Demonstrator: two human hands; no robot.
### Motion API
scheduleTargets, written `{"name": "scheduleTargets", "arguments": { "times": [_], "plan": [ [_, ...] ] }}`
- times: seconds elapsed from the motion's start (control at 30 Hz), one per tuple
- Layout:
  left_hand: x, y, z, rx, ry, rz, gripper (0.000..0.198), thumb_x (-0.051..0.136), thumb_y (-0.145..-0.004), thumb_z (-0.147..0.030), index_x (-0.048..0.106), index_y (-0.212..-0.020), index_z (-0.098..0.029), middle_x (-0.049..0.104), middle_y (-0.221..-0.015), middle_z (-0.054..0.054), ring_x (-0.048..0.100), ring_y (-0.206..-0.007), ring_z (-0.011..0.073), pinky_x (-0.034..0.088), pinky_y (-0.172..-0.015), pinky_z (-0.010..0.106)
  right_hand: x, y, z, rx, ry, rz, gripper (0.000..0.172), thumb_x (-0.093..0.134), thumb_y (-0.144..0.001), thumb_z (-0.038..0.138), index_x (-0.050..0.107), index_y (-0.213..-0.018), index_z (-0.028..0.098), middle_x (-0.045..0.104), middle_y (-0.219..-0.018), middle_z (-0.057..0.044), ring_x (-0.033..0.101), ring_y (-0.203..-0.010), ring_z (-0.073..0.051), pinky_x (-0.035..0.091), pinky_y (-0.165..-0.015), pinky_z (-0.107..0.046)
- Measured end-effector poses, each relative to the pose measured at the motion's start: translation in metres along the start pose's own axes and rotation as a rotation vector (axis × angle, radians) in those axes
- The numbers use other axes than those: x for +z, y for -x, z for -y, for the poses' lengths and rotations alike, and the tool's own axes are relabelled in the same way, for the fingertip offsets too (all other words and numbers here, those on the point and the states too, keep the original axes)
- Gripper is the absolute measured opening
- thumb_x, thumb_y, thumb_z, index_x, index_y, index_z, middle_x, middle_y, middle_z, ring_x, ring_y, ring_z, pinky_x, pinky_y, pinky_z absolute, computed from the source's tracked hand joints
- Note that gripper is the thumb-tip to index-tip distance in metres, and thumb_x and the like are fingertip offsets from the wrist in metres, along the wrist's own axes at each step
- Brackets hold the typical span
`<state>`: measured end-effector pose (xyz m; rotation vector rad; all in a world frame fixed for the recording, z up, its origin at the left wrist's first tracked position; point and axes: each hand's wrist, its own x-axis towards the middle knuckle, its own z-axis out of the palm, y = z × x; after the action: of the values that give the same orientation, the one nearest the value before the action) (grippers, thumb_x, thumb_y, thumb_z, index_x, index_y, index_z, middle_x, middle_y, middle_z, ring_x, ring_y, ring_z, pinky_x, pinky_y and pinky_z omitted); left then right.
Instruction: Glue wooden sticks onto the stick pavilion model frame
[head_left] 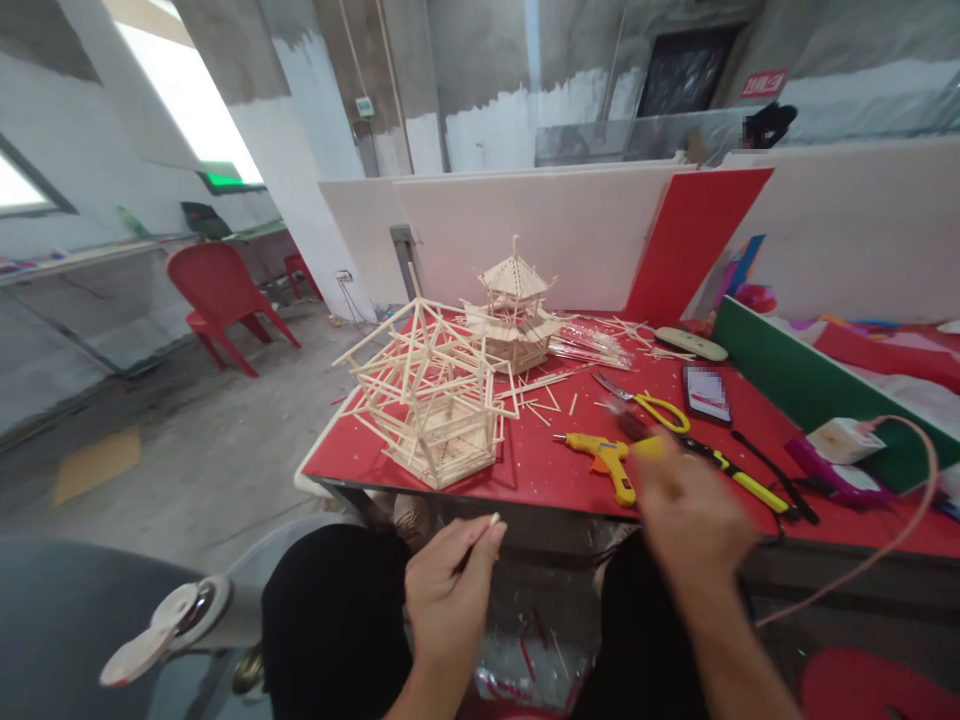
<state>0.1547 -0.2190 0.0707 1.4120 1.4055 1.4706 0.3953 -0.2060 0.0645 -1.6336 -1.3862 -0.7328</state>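
Observation:
My left hand [457, 580] is closed in a pinch, with the pale tip of a small wooden stick [495, 519] showing between thumb and fingertips. Over the table's front edge, my right hand [694, 510], smeared by motion, grips a yellow-handled tool [646, 448] with a blurred dark head; its exact kind is unclear. Just left of that hand lies a yellow glue gun [604, 458]. Yellow-handled scissors [660, 408] rest behind it. An open stick-built pavilion frame [431, 390] stands at the left of the table, and a roofed stick pagoda [516, 300] behind it.
The red table [540, 470] also holds loose sticks [544, 410], a phone [706, 392], a yellow-and-black tool [742, 480] and a white plug block [844, 440] with a cable. A green board [825, 390] borders the right side. A red chair [225, 300] stands left.

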Motion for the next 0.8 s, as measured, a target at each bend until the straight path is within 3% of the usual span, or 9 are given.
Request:
{"name": "scheduleTargets", "arguments": {
  "times": [0.07, 0.17, 0.2, 0.27, 0.37, 0.5, 0.63, 0.73, 0.8],
  "plan": [
    [-0.004, 0.002, 0.004, -0.059, -0.003, 0.028, 0.009, 0.073, -0.075, -0.026, 0.079, -0.076, -0.020, 0.065, -0.060, 0.001, 0.058, -0.055, 0.0128, 0.046, -0.052, 0.020, 0.017, -0.022, -0.034, 0.220, 0.137, -0.062, 0.046, 0.051, -0.093, 0.042, 0.063, -0.126, 0.012, 0.069, -0.082, -0.015, 0.059, -0.067, -0.022, 0.033, -0.057, -0.031],
    [-0.002, -0.008, 0.002, -0.041, 0.013, 0.129, 0.015, 0.068, -0.080, -0.026, 0.079, -0.089, -0.021, 0.066, -0.067, 0.003, 0.057, -0.056, 0.0120, 0.046, -0.054, 0.021, 0.061, -0.047, -0.057, 0.078, -0.008, 0.328, 0.044, 0.052, -0.090, 0.049, 0.069, -0.118, 0.020, 0.071, -0.086, -0.010, 0.061, -0.070, -0.019, 0.032, -0.057, -0.029],
    [0.000, -0.014, -0.001, -0.003, 0.013, 0.161, 0.019, 0.065, -0.082, -0.026, 0.078, -0.097, -0.022, 0.067, -0.074, 0.003, 0.057, -0.058, 0.0117, 0.046, -0.056, 0.021, 0.079, -0.052, -0.058, 0.018, -0.080, 0.448, 0.044, 0.053, -0.089, 0.052, 0.071, -0.111, 0.019, 0.071, -0.084, -0.010, 0.061, -0.068, -0.017, 0.031, -0.056, -0.028],
    [0.003, -0.026, -0.009, 0.085, 0.003, 0.218, 0.024, 0.062, -0.085, -0.024, 0.076, -0.104, -0.024, 0.065, -0.080, 0.004, 0.058, -0.067, 0.0130, 0.048, -0.062, 0.022, 0.112, -0.060, -0.053, -0.039, -0.146, 0.535, 0.047, 0.052, -0.087, 0.057, 0.076, -0.094, 0.017, 0.069, -0.073, -0.007, 0.059, -0.062, -0.014, 0.030, -0.055, -0.027],
    [0.002, -0.038, -0.014, 0.152, -0.041, 0.189, 0.025, 0.061, -0.086, -0.022, 0.075, -0.106, -0.025, 0.063, -0.080, 0.004, 0.060, -0.071, 0.0137, 0.048, -0.064, 0.022, 0.136, -0.065, -0.039, -0.074, -0.205, 0.532, 0.043, 0.060, -0.080, 0.059, 0.075, -0.081, 0.019, 0.067, -0.066, -0.005, 0.060, -0.062, -0.016, 0.033, -0.055, -0.028],
    [-0.001, -0.042, -0.004, 0.283, -0.171, -0.013, 0.017, 0.065, -0.082, -0.016, 0.076, -0.094, -0.022, 0.067, -0.084, 0.004, 0.063, -0.073, 0.0142, 0.050, -0.068, 0.023, 0.102, -0.045, 0.004, -0.018, -0.414, 0.508, 0.029, 0.060, -0.085, 0.046, 0.074, -0.092, 0.021, 0.070, -0.086, -0.007, 0.063, -0.083, -0.024, 0.046, -0.068, -0.035],
    [0.002, -0.046, 0.006, 0.508, -0.268, -0.054, 0.020, 0.064, -0.081, -0.009, 0.073, -0.094, -0.021, 0.069, -0.084, 0.005, 0.066, -0.077, 0.0162, 0.053, -0.071, 0.025, 0.048, -0.007, 0.082, 0.326, -1.046, 0.821, 0.024, 0.064, -0.084, 0.039, 0.075, -0.099, 0.023, 0.071, -0.087, -0.005, 0.064, -0.075, -0.018, 0.050, -0.066, -0.028],
    [0.003, -0.052, 0.010, 0.646, -0.328, -0.023, 0.028, 0.062, -0.081, -0.006, 0.071, -0.102, -0.021, 0.071, -0.088, 0.007, 0.067, -0.081, 0.0175, 0.055, -0.074, 0.028, 0.039, 0.008, 0.126, 0.602, -1.294, 0.751, 0.021, 0.063, -0.085, 0.038, 0.077, -0.088, 0.022, 0.067, -0.079, -0.003, 0.061, -0.075, -0.016, 0.049, -0.067, -0.027],
    [0.000, -0.054, 0.011, 0.700, -0.356, -0.003, 0.035, 0.060, -0.081, -0.003, 0.068, -0.110, -0.022, 0.071, -0.094, 0.009, 0.068, -0.087, 0.0188, 0.056, -0.078, 0.030, 0.048, 0.012, 0.138, 0.707, -1.376, 0.679, 0.020, 0.065, -0.084, 0.038, 0.077, -0.081, 0.022, 0.063, -0.075, 0.000, 0.059, -0.073, -0.014, 0.048, -0.069, -0.026]
  ]
}}
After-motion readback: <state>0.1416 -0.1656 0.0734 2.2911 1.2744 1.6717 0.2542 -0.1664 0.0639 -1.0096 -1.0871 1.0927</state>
